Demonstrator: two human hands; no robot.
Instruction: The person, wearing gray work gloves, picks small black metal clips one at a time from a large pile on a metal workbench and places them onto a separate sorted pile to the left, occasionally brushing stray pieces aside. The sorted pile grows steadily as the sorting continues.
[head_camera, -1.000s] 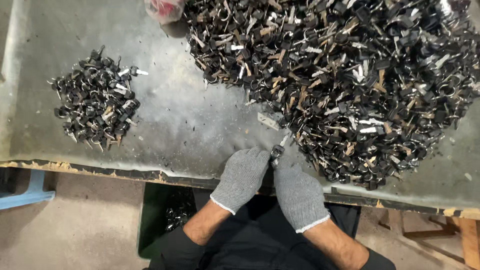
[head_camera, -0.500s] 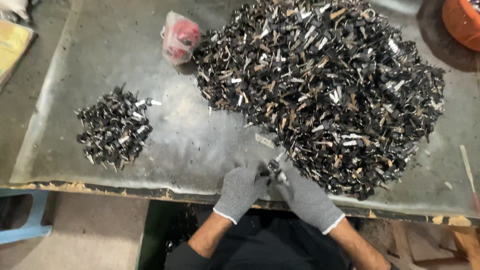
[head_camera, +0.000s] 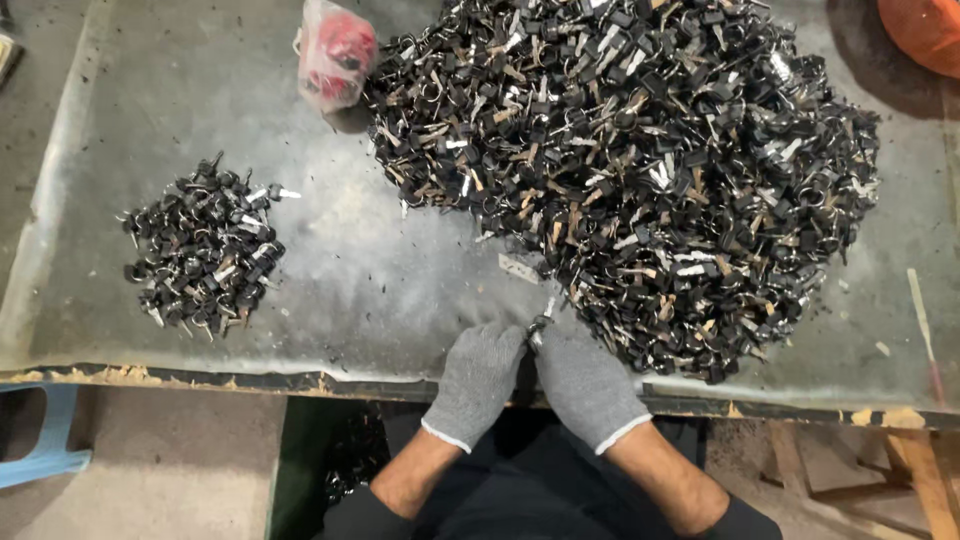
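Note:
Both my hands wear grey knit gloves and meet at the near edge of the metal-topped table (head_camera: 380, 280). My left hand (head_camera: 478, 378) and my right hand (head_camera: 588, 385) pinch one small black and silver metal part (head_camera: 542, 318) between their fingertips. A large heap of similar black, silver and brown parts (head_camera: 640, 160) lies just beyond my right hand. A much smaller pile of black parts (head_camera: 205, 250) sits at the left of the table, well away from my left hand.
A clear plastic bag with red contents (head_camera: 336, 50) lies at the far edge of the heap. An orange container (head_camera: 925, 30) shows at the top right corner. A thin stick (head_camera: 922, 320) lies at the right. A blue stool (head_camera: 45, 440) stands on the floor at left.
The view has shifted a little between frames. My hands stay together at the table edge, still working the same small part.

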